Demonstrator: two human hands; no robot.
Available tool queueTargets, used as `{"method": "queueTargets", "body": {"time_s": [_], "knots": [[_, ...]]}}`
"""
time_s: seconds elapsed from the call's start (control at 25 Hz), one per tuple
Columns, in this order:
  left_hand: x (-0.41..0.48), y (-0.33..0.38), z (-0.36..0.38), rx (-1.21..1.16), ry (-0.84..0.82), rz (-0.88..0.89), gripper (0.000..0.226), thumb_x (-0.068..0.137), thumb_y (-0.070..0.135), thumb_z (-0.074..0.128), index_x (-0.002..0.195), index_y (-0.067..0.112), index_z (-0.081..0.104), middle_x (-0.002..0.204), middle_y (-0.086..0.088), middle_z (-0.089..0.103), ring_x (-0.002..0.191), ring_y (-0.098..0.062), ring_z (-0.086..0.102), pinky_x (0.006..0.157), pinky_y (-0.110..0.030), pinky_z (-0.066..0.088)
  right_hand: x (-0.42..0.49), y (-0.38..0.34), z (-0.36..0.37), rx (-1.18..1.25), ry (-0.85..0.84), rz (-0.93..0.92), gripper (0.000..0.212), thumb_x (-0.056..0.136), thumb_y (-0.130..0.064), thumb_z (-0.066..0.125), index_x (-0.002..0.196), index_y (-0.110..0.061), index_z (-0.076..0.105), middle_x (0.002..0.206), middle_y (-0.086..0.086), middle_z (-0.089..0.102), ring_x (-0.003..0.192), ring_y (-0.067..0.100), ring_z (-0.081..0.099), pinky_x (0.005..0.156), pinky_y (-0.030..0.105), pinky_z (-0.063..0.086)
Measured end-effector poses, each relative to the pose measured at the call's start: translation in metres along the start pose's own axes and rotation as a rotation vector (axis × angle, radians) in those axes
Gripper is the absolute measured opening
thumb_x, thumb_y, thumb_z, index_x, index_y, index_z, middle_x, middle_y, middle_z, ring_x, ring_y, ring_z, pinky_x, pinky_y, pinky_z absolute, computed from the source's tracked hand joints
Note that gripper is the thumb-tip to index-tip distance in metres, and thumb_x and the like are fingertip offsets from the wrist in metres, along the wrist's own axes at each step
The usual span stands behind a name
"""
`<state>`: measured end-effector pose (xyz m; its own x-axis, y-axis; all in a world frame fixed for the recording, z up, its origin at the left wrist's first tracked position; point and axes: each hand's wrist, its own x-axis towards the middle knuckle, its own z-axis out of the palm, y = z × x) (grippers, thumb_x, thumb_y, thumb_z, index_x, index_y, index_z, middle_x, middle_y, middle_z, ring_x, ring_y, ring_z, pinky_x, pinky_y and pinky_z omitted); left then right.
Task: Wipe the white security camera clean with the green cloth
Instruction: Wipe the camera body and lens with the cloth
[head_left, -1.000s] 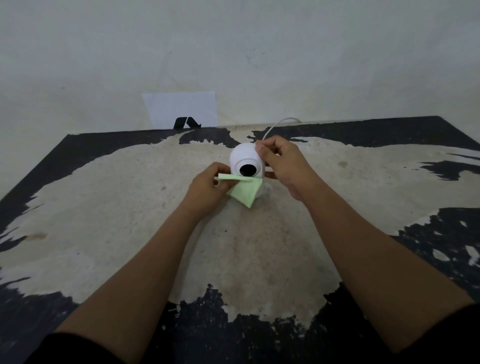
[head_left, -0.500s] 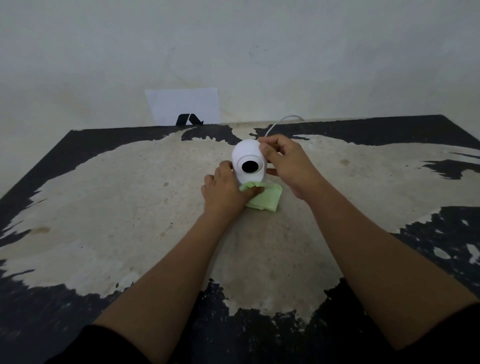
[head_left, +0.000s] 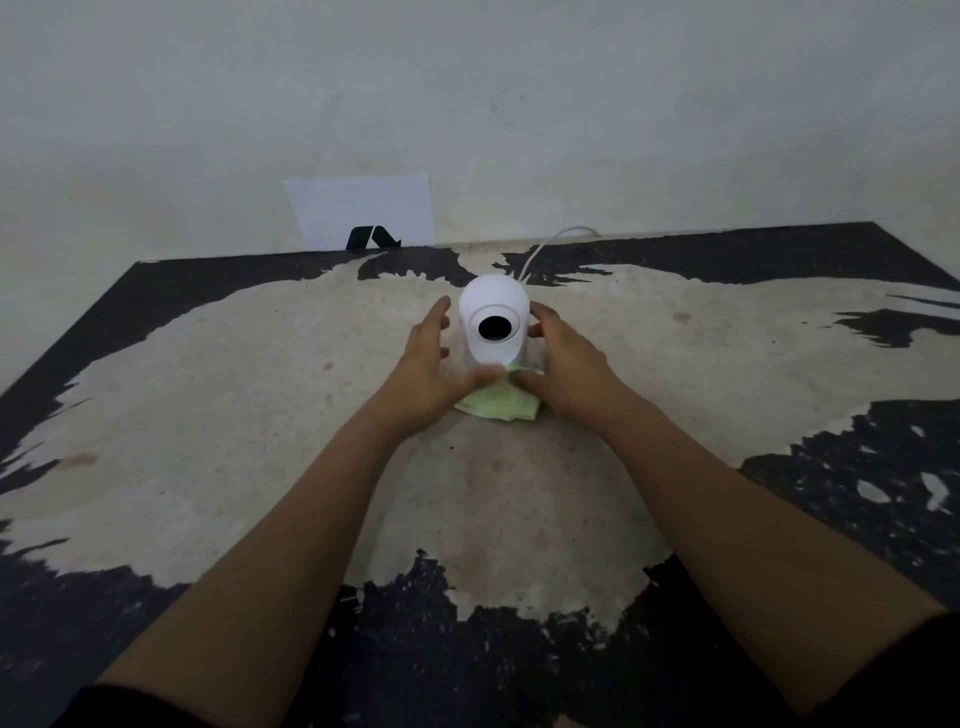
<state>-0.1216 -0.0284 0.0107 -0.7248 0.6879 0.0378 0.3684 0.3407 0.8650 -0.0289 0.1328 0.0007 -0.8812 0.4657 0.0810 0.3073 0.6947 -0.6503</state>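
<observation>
White security camera (head_left: 493, 325) now between both hands, left fingers (head_left: 436, 317) newly spread wide, right fingers (head_left: 540, 322) loosely cupped, green cloth (head_left: 498, 404) dropped flat

dim, soft, shadowless; wide-angle edge distortion

left hand (head_left: 426, 364) spread, right hand (head_left: 563, 364) cupped

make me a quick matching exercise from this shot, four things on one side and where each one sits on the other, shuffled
Things:
1. green cloth
2. white security camera
3. white cable
4. white paper sheet

Places:
A. leaning on the wall behind the table
B. running from behind the camera to the table's back edge
C. on the table at the camera's base, between the hands
D. standing upright, lens facing the wearer

Pairs: 1-C, 2-D, 3-B, 4-A
</observation>
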Motion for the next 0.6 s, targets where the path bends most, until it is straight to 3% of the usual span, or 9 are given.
{"method": "queueTargets", "body": {"time_s": [0.12,0.2,0.28,0.44,0.6], "knots": [[0.006,0.015,-0.009,-0.212,0.032,0.007,0.051,0.095,0.045,0.042,0.143,0.032,0.031,0.137,0.001,0.049,0.12,-0.019,0.053,0.091,-0.031,0.047,0.002,0.0,0.004,0.053,0.007,0.016,0.086,0.07,-0.041,0.075,0.142,-0.03,0.028,0.135,0.003,0.055,0.121,0.027,0.053,0.099,0.053,0.042],[0.01,0.018,-0.01,-0.213,0.049,0.013,0.04,0.099,0.041,0.035,0.135,0.028,0.045,0.127,0.002,0.056,0.113,-0.017,0.058,0.076,-0.016,0.049,0.005,-0.003,0.008,0.082,0.026,0.049,0.087,0.066,-0.047,0.077,0.138,-0.028,0.032,0.134,0.003,0.056,0.119,0.026,0.054,0.096,0.053,0.043],[0.012,0.016,-0.011,-0.175,0.067,0.042,0.038,0.099,0.039,0.037,0.132,0.027,0.05,0.125,0.004,0.058,0.111,-0.011,0.057,0.074,-0.008,0.044,0.008,-0.013,0.014,0.093,0.078,0.11,0.088,0.063,-0.052,0.078,0.135,-0.023,0.035,0.131,0.005,0.056,0.118,0.03,0.054,0.096,0.052,0.043],[0.013,0.01,-0.011,-0.134,0.076,0.073,0.039,0.097,0.041,0.04,0.132,0.027,0.051,0.124,0.008,0.059,0.112,-0.005,0.054,0.087,-0.015,0.039,0.007,-0.036,0.034,0.05,0.248,0.225,0.094,0.062,-0.058,0.076,0.134,-0.016,0.032,0.131,0.011,0.05,0.12,0.035,0.047,0.096,0.047,0.035],[0.016,0.006,-0.01,-0.133,0.084,0.078,0.042,0.096,0.044,0.041,0.131,0.026,0.052,0.125,0.003,0.061,0.11,-0.01,0.059,0.1,-0.036,0.047,0.001,-0.029,0.041,0.0,0.254,0.191,0.099,0.061,-0.048,0.08,0.138,-0.018,0.026,0.137,0.009,0.043,0.121,0.035,0.044,0.095,0.047,0.032]]}}
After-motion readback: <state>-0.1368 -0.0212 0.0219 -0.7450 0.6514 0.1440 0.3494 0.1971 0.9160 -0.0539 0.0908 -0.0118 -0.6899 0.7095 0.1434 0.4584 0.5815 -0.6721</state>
